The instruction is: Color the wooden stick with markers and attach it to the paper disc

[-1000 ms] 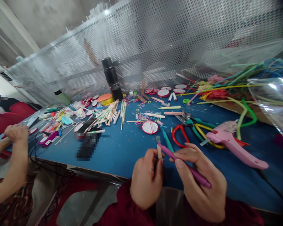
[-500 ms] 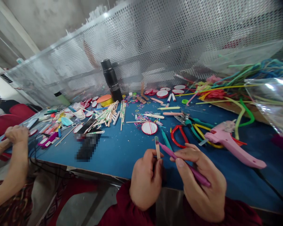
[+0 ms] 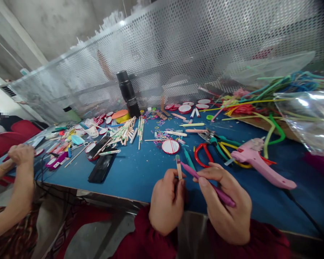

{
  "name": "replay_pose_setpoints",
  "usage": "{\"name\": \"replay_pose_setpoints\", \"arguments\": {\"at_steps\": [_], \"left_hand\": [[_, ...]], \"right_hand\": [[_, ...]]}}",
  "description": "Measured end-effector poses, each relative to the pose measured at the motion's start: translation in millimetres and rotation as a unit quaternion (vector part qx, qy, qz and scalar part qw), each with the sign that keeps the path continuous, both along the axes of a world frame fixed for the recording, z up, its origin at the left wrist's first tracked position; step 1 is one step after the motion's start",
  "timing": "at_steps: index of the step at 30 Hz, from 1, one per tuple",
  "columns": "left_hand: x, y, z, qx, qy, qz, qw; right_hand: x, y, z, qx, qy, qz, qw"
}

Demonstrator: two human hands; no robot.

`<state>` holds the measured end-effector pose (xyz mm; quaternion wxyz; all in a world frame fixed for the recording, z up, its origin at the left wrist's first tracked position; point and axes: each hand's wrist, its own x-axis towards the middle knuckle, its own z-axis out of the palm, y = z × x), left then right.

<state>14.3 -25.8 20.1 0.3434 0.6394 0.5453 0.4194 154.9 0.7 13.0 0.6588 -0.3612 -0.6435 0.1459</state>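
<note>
A perforated metal screen backs the blue table, under grey concrete walls.

1. Your left hand sits low in front of you, curled into a loose fist, back of the hand towards you, thumb and fingers pinched shut at the top.
2. Your right hand lies just beside it, fingers bent and closed, forefinger stretched forward and left, thumb pressed beneath it.
3. Both wrists come up from dark red sleeves, forearms angled inwards so the hands nearly meet.
</note>
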Motion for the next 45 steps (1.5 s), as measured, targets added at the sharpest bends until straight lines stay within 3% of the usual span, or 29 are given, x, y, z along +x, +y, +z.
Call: {"name": "replay_pose_setpoints", "arguments": {"at_steps": [9,17,24,33,45], "left_hand": [[-8,2,-4.5,0.047,0.023,-0.028,0.998],[-16,9,-12.5,0.085,0.046,-0.079,0.992],[-15,16,-18.4,0.104,0.068,-0.050,0.991],[-14,19,-18.0,0.102,0.070,-0.044,0.991],[-10,15,-19.8,0.129,0.105,-0.008,0.986]], "right_hand": [[-1,2,-1.1,-0.020,0.017,-0.011,1.000],[-6,9,-0.6,-0.064,0.074,0.019,0.995],[-12,20,-3.4,-0.093,0.141,0.039,0.985],[-13,31,-1.4,-0.155,0.272,0.102,0.944],[-12,27,1.9,-0.147,0.287,0.116,0.940]]}}
